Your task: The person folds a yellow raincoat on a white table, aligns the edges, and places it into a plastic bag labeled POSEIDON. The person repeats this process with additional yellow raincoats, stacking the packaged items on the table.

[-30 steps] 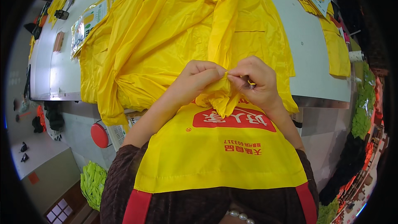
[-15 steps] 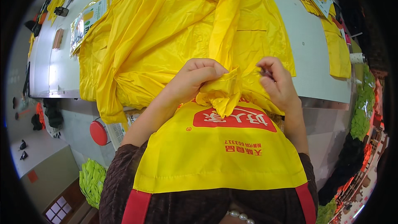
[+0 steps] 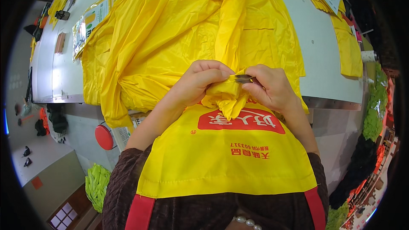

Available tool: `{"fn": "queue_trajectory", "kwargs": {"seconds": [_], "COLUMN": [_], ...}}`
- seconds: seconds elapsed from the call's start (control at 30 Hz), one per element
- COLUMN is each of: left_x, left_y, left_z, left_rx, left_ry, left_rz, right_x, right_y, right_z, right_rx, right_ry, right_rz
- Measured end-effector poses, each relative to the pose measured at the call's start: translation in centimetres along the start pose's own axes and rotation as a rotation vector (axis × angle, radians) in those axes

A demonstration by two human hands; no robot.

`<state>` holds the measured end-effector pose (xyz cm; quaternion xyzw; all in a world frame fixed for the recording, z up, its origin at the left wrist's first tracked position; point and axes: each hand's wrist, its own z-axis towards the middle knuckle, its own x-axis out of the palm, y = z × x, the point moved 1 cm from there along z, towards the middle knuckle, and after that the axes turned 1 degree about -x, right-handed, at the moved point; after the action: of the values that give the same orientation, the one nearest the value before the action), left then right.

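Note:
A large yellow garment [image 3: 170, 30] of thin shiny fabric lies crumpled across the table and hangs over its near edge. My left hand [image 3: 203, 81] pinches a gathered edge of it, close to my apron. In my right hand [image 3: 272, 86] is a small pair of dark thread snips [image 3: 244, 79], its blades touching the fabric just right of my left fingertips. Part of the snips is hidden inside my right fingers. The yellow apron [image 3: 221, 157] with red print covers my front below both hands.
Packaged yellow garments [image 3: 91, 21] lie on the white table [image 3: 328, 64] at left, near a small brown block [image 3: 60, 42]. Folded yellow garments [image 3: 347, 47] and a white thread spool [image 3: 369, 56] are at right. A red round stool seat [image 3: 104, 137] stands below left.
My right hand has moved left and inward, bringing the snips' blades to the fabric edge. My left hand keeps its pinch in nearly the same place.

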<state>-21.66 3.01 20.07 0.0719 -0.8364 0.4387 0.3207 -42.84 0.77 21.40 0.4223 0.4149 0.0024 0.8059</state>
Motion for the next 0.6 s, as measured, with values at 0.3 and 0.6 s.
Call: {"fn": "queue_trajectory", "kwargs": {"seconds": [0.3, 0.6], "left_x": [-1.4, -5.3], "left_y": [0.2, -0.2], "left_z": [0.0, -1.3], "left_rx": [0.011, 0.35], "left_ry": [0.136, -0.014], "left_rz": [0.074, 1.236], "right_x": [1.9, 2.5], "right_y": [-4.2, -1.8], "right_z": [-0.1, 2.4], "right_rx": [0.398, 0.087], "right_ry": [-0.007, -0.351], "right_rz": [0.716, -0.039]}}
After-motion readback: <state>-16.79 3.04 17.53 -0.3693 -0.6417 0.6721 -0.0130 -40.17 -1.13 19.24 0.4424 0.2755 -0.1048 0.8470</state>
